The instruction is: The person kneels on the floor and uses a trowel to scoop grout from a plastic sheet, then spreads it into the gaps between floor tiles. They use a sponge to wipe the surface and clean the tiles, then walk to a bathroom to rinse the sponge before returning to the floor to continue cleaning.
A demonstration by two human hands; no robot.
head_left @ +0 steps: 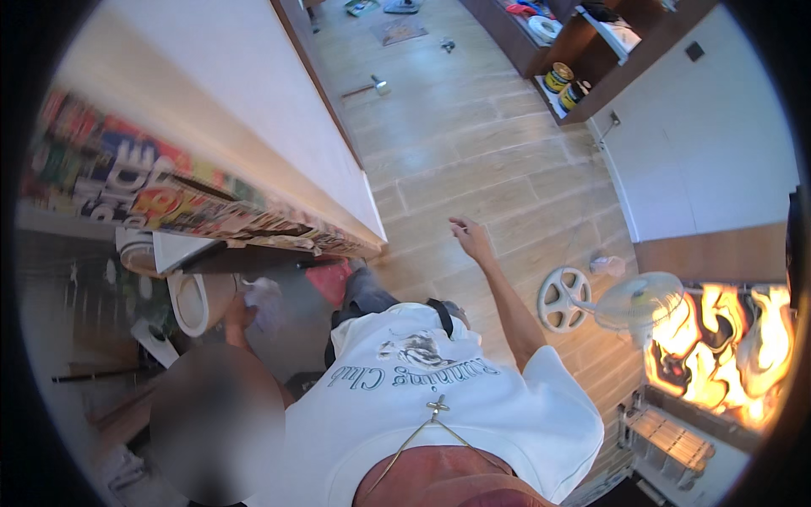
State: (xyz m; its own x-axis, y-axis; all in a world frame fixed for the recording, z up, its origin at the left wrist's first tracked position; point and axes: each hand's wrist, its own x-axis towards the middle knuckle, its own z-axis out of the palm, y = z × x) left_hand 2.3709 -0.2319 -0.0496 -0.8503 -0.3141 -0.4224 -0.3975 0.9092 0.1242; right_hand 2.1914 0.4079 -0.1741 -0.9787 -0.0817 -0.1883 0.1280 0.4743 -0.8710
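Note:
My right hand [473, 239] reaches out over the wood-look floor, its fingers loosely bent and apart, with nothing seen in it. At the left, my left hand [239, 314] is closed beside a crumpled pale cloth [264, 304], which it appears to hold. A blurred patch hides much of that arm. Just left of this hand stands a white fixture with an oval rim [193, 306]. A red object [328, 280] lies beyond the cloth, by my dark trousers [367, 291].
A wall end covered in colourful printed paper [169, 186] juts in at left. At right stand a fan [639, 302] with a round base [564, 300] and a flame-patterned panel [718, 346]. A long-handled tool [378, 85] lies ahead; a shelf holds yellow-black tins [558, 77].

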